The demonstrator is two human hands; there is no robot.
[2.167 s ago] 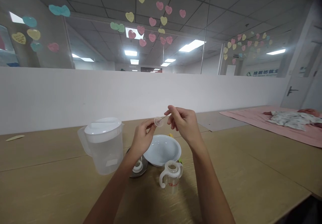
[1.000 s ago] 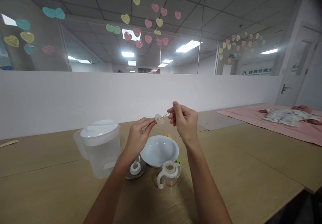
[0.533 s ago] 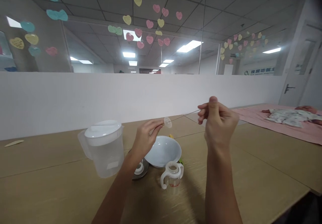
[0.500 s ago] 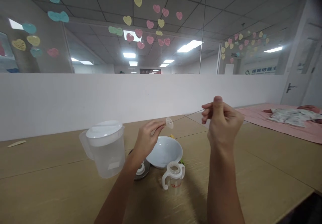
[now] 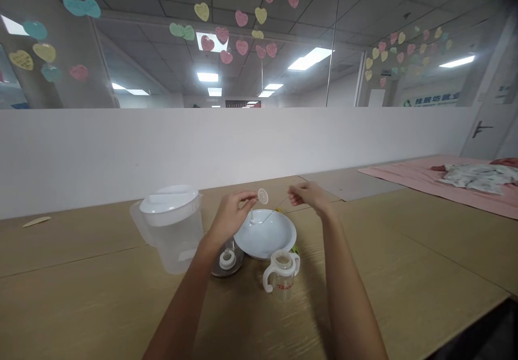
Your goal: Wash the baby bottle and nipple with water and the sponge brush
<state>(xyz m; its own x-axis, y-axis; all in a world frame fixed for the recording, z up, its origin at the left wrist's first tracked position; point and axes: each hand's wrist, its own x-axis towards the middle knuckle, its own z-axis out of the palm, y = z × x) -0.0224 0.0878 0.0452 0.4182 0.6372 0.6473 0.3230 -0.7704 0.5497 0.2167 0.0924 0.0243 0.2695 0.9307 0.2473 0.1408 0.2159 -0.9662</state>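
"What was the largest thing there?"

"A lidded jug (image 5: 174, 236), left of the bowl (image 5: 270, 237). Just nearer than the bowl stood a two-handled bottle (image 5: 284, 276), open at the top."

"And the hands?"

"The left hand (image 5: 232, 214), at the bowl's left side, had thumb and fingers pinched on a small clear cap (image 5: 263, 196), held up above the bowl's far rim. The right hand (image 5: 308, 195), beyond the bowl's right side, was blurred, but its fingertips looked pressed together on a thin wire (image 5: 273, 212) slanting toward the bowl. Whether it touched, I couldn't tell."

"How would they have handled?"

"The cap seemed light, probably soft, slippery if wet, best taken by its edge. The wire looked springy and easily bent, best gripped near its end."
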